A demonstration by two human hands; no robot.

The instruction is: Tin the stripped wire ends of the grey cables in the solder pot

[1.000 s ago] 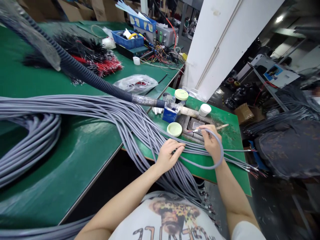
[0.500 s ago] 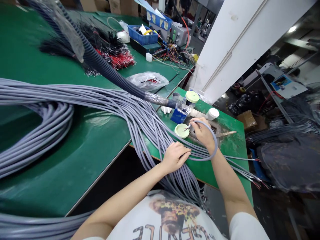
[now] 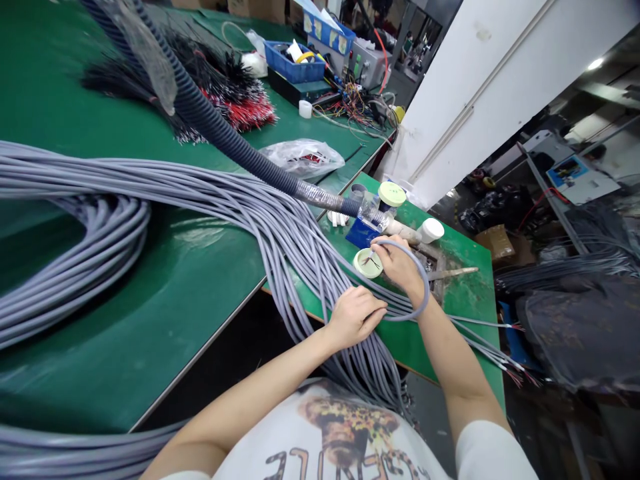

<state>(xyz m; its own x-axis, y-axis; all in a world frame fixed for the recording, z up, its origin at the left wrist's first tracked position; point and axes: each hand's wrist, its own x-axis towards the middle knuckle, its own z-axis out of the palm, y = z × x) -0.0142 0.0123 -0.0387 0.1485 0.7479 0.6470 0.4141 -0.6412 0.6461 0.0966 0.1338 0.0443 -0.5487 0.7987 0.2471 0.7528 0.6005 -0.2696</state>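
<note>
My right hand (image 3: 399,268) pinches a grey cable (image 3: 425,293) close to its stripped end. The cable's thin bare wires are over a small pale green dish (image 3: 361,271); whether they touch its surface, I cannot tell. From that hand the cable curves round in a loop back to my left hand (image 3: 354,316), which is closed around it, fingers bent. Under the left hand runs a thick bundle of grey cables (image 3: 285,227), draped from the big table over the smaller green bench. Several cable ends with coloured wires (image 3: 515,377) stick out past the right forearm.
A corrugated hose (image 3: 235,150) crosses above the bundle, its taped end by a blue box (image 3: 361,233). A lidded jar (image 3: 391,195), a white cup (image 3: 431,230) and a flat blade-like tool (image 3: 453,273) are beyond my right hand. A white pillar (image 3: 480,87) rises behind.
My right hand has moved slightly left, carrying the cable's bare wires further over the pale green dish. The left hand keeps its grip. The whole view has shifted a little.
</note>
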